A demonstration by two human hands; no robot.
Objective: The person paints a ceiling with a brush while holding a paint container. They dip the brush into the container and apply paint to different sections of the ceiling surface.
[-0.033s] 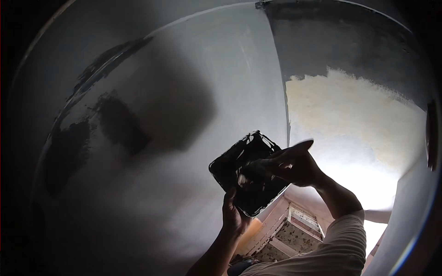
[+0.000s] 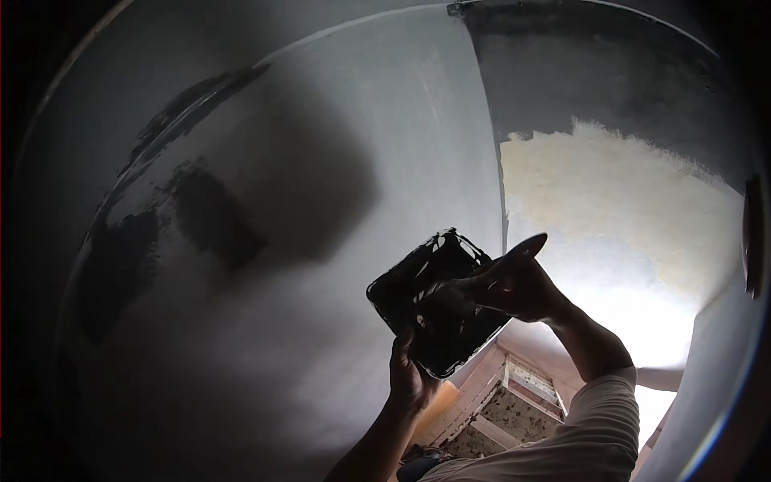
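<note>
Left hand (image 2: 411,377) grips the dark tray (image 2: 434,301) from below — right hand (image 2: 510,283) clasps a tool, hidden by shadow, over it.

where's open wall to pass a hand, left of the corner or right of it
Left of the corner edge, the grey wall is bare above the dark tray. It is crowded where the left hand and right hand hold that tray. The cream patch is also open.

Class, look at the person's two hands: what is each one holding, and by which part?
The left hand grips the dark rectangular tray by its lower edge, from beneath. The right hand rests on the tray's upper face; whether it holds a tool cannot be told.
</note>
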